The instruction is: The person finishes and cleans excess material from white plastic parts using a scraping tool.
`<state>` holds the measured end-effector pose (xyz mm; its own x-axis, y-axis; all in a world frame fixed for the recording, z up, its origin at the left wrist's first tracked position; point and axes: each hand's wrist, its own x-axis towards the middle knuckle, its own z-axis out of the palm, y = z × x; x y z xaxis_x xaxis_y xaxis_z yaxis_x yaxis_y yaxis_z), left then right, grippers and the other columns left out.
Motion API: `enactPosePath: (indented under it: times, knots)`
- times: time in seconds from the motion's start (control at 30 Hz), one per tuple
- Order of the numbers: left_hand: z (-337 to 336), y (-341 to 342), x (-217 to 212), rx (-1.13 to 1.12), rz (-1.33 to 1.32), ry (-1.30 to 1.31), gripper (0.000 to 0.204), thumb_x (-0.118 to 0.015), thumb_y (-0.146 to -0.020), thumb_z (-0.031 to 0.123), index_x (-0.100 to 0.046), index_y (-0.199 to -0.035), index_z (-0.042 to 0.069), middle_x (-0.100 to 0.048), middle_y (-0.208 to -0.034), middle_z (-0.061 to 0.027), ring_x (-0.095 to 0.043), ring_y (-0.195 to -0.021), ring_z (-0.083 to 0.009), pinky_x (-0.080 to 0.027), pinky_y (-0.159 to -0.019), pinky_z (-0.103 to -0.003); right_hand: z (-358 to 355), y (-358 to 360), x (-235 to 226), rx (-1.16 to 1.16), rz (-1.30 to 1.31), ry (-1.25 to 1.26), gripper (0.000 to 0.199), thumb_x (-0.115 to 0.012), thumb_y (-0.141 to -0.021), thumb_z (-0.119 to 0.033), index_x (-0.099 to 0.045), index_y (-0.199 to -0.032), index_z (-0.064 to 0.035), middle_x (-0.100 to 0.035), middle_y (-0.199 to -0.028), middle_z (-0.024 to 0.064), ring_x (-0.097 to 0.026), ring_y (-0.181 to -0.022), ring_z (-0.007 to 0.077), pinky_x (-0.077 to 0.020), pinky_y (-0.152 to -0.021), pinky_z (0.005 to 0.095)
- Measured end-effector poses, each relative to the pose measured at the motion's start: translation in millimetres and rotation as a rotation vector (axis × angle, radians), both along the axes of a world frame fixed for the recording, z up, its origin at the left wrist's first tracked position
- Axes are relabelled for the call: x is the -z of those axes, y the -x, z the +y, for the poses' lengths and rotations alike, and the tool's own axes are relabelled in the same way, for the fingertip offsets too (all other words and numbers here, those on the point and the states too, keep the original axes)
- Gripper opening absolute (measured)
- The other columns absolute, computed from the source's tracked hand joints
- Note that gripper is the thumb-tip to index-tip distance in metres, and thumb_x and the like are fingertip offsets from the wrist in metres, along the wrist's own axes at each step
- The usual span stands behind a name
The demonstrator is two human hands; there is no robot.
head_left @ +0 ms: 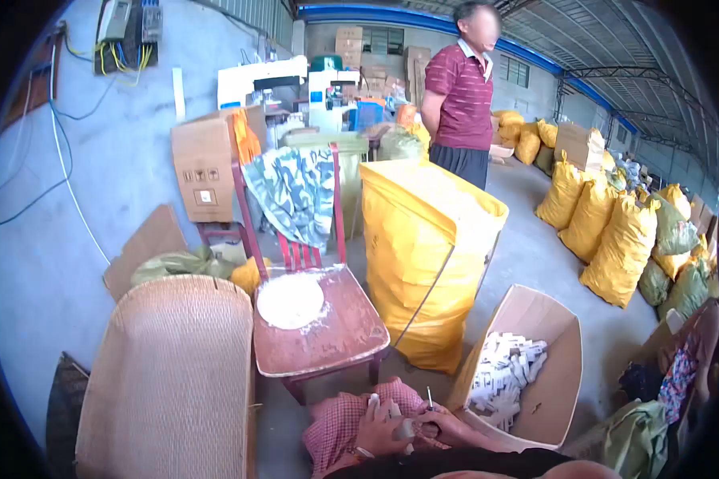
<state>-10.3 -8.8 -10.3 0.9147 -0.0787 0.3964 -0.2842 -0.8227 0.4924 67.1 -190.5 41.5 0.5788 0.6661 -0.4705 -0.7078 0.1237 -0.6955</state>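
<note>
- We see the left hand [377,435] low in the view, its fingers bent and clamped round a small grey-white piece [404,429], whose details are too blurred to tell.
- Just beside it, we see the right hand [449,427], its fingers closed on a slim, pale-tipped tool [430,397] that points upward.
- We find both hands and the piece over a pink-and-white checked cloth [327,431] at the lower edge.
- Just right of the hands we have an open brown cardboard carton [566,375], with many small white pieces [505,375] lying loose inside.
- Ahead of us stands a worn reddish wooden chair [319,351], bearing a round white mass [290,301] with white dust around it.
- To our left is a long, tan woven tray [168,375].
- Beyond the chair, to its right, we see a tall open yellow sack [411,271]; a person in a maroon shirt [459,96] stands behind it.
</note>
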Motion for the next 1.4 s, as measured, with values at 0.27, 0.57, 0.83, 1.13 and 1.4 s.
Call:
enactPosePath:
  times: [0.27,0.57,0.83,1.13,1.4]
  knots:
    - [31,9,3,0.180,-0.069,0.199,0.059,-0.074,-0.068,0.036,-0.058,-0.114,0.003,-0.047,-0.128,-0.0239,-0.042,-0.122,-0.0420,-0.033,-0.104,-0.049,-3,-21,28,-0.009,-0.265,0.089,0.035,-0.056,-0.086,-0.004,-0.048,-0.119,-0.0104,-0.058,-0.084,0.0048,-0.057,-0.068,0.0140,-0.0480,-0.054,0.0237]
    - [28,-23,7,0.046,0.032,0.387,0.055,-0.074,-0.064,0.029,-0.060,-0.112,0.006,-0.040,-0.137,-0.0188,-0.029,-0.132,-0.0416,-0.027,-0.109,-0.048,15,-34,-1,-0.195,0.089,-0.110,0.011,-0.056,-0.084,-0.004,-0.054,-0.093,-0.0084,-0.051,-0.071,0.0007,-0.039,-0.047,0.0055,-0.0306,-0.042,0.0200]
    - [22,3,7,0.047,0.075,0.398,0.053,-0.075,-0.063,0.027,-0.061,-0.109,0.007,-0.039,-0.138,-0.0173,-0.026,-0.134,-0.0428,-0.029,-0.108,-0.049,19,-8,13,-0.077,0.141,-0.058,0.006,-0.054,-0.085,-0.005,-0.053,-0.091,-0.0061,-0.050,-0.070,0.0000,-0.033,-0.044,0.0024,-0.0255,-0.039,0.0189]
    - [21,-2,5,0.039,0.049,0.394,0.052,-0.076,-0.063,0.029,-0.061,-0.109,0.007,-0.041,-0.136,-0.0185,-0.027,-0.133,-0.0446,-0.029,-0.108,-0.050,23,-13,7,-0.112,0.090,-0.036,0.004,-0.054,-0.087,-0.005,-0.054,-0.092,-0.0052,-0.049,-0.067,-0.0022,-0.033,-0.044,0.0015,-0.0254,-0.040,0.0180]
    - [15,-8,6,0.014,0.059,0.459,0.039,-0.069,-0.071,0.030,-0.064,-0.104,0.010,-0.040,-0.135,-0.0206,-0.027,-0.132,-0.0471,-0.023,-0.109,-0.052,23,-20,2,-0.191,-0.016,0.022,0.005,-0.057,-0.089,-0.004,-0.054,-0.089,-0.0075,-0.044,-0.063,-0.0058,-0.035,-0.046,0.0011,-0.0271,-0.041,0.0183]
